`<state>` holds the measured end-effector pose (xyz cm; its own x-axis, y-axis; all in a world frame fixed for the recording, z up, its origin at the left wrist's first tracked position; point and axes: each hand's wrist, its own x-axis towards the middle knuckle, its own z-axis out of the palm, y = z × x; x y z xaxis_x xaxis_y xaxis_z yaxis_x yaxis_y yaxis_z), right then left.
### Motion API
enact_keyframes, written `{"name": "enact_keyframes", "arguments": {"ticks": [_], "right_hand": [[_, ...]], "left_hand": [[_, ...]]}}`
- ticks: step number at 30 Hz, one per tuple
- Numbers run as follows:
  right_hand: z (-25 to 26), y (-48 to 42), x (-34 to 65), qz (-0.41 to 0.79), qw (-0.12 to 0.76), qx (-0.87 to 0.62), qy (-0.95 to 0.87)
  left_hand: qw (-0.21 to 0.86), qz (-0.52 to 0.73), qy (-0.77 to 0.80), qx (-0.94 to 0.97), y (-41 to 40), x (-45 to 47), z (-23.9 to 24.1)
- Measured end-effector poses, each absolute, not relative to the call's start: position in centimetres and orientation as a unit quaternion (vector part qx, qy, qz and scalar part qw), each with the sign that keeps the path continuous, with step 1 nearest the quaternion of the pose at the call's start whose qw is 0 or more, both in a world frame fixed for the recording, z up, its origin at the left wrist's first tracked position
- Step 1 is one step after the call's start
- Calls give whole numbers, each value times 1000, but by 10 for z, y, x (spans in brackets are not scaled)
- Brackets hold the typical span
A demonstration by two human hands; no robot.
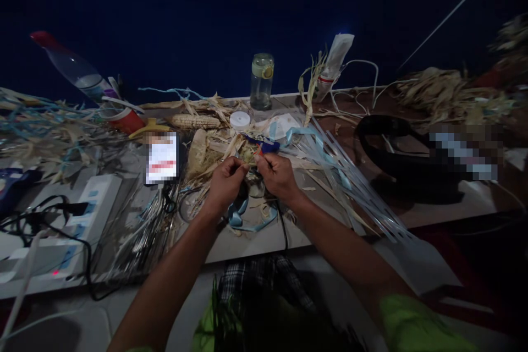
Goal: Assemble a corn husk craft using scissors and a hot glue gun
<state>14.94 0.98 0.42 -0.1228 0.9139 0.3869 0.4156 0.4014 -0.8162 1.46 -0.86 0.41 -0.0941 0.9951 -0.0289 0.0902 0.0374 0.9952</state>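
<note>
My left hand (pixel 226 182) is closed in a pinch over the middle of the table, its fingertips close to those of my right hand (pixel 278 176). My right hand is also closed, thumb on top. What each pinches is too small to make out. Just beyond my right fingers is a blue and orange tool (pixel 269 146); whether my hand touches it, I cannot tell. Pale dry corn husk scraps (pixel 214 148) lie around the fingertips. Below the hands, a light blue ribbon (pixel 251 226) loops on the table.
A lit phone (pixel 162 159), a dried corn cob (pixel 193 122) and a white power strip (pixel 88 225) are on the left. Behind stands a glass jar (pixel 261 82). Translucent sticks (pixel 367 201) and a black curved object (pixel 383 143) lie on the right.
</note>
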Motion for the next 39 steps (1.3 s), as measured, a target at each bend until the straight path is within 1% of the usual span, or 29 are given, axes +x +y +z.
{"name": "enact_keyframes", "arguments": {"ticks": [11, 18, 25, 28, 31, 34, 39], "right_hand": [[5, 11, 153, 285, 479, -446, -700], [5, 12, 156, 302, 474, -421, -712], [4, 13, 156, 310, 460, -413, -723], [7, 12, 157, 349, 461, -405, -708], [10, 12, 159, 431, 482, -412, -642], [11, 12, 159, 492, 479, -430, -586], [8, 12, 153, 496, 464, -454, -577]], "left_hand": [[505, 507, 534, 451, -9, 13, 4], [568, 492, 525, 400, -9, 13, 9], [588, 490, 521, 378, -7, 13, 6], [591, 494, 517, 373, -7, 12, 4], [595, 510, 500, 369, -7, 11, 3], [591, 522, 495, 365, -6, 10, 2], [574, 523, 513, 365, -5, 11, -1]]}}
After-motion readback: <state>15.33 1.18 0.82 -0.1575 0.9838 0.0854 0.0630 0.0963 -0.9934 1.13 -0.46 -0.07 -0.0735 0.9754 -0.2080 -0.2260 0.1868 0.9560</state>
